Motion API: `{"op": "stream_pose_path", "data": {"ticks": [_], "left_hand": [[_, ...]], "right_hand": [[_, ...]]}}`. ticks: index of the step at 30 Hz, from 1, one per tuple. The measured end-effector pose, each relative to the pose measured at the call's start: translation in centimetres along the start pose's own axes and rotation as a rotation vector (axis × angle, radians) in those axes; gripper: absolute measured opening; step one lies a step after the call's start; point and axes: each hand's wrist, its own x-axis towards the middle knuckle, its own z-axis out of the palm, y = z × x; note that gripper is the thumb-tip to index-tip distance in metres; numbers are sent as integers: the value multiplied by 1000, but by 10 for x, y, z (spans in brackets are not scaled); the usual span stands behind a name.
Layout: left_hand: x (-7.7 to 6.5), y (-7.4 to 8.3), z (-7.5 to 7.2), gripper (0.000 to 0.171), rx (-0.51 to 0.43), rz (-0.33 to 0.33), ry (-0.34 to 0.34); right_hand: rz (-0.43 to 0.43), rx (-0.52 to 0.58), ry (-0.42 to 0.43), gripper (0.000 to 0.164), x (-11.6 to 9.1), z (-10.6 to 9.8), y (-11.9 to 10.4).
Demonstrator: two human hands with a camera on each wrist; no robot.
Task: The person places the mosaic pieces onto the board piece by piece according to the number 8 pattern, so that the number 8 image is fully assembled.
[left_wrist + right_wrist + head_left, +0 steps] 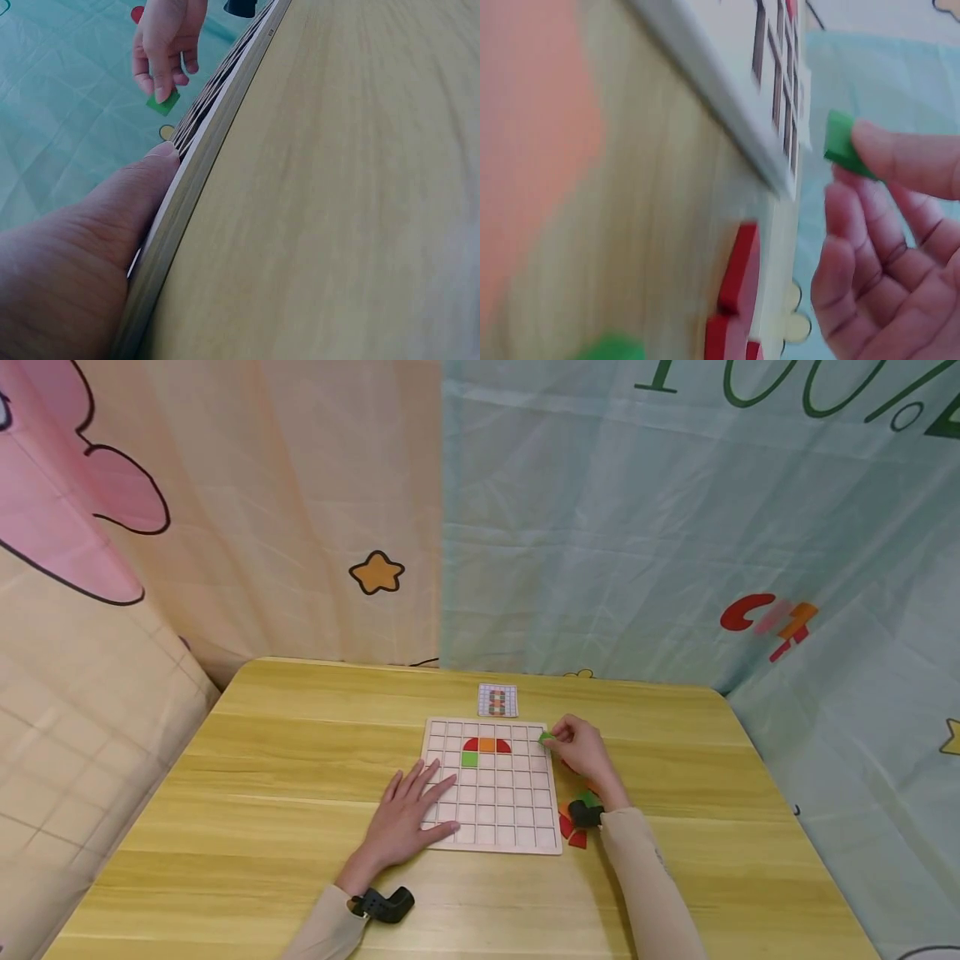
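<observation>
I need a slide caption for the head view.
Left hand rests on the gridded board; right hand pinches a green tile.

One board (504, 814), one card (497, 693), two red quarter-rounds (503, 747), one orange square (487, 745), one placed green square (469, 759) and one held green piece (840, 135) are counted; the loose pieces (577, 841), partly hidden, cannot be surely counted.

Head looks down; wrists (nearer) share the board (495, 814).
</observation>
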Motion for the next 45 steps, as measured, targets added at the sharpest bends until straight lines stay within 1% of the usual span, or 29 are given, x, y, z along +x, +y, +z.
{"op": "stream_pose_path", "data": {"ticks": [3, 7, 10, 14, 20, 25, 31, 37, 39, 41, 43, 45], "left_hand": [[0, 0, 0, 70, 2, -5, -6], [1, 0, -1, 69, 3, -2, -3], [1, 0, -1, 69, 4, 0, -2], [1, 0, -2, 70, 6, -7, -14], [1, 0, -2, 70, 12, -10, -16], [0, -1, -3, 70, 6, -23, -27], [-1, -1, -3, 70, 4, -20, -24], [0, 0, -3, 70, 7, -16, -26], [0, 0, -3, 70, 6, -16, -30], [1, 1, -3, 70, 3, -16, -32], [1, 1, -3, 70, -3, -15, -30], [1, 1, -3, 70, -8, -15, -27]], "right_hand": [[-25, 58, -55, 15, 2, 7, -5], [-33, 92, -141, 12, 5, 17, -12], [-38, 92, -201, 11, 7, 24, -16], [-43, 68, -250, 10, 9, 32, -20], [-36, 44, -287, 10, 12, 41, -23], [-24, 32, -305, 10, 16, 44, -25], [1, -21, -296, 9, 17, 45, -26], [39, -85, -263, 7, 16, 48, -27], [35, -110, -253, 6, 15, 49, -27], [11, -142, -251, 5, 13, 48, -26], [-9, -165, -259, 4, 11, 46, -27], [-23, -165, -282, 7, 8, 43, -27]]}}
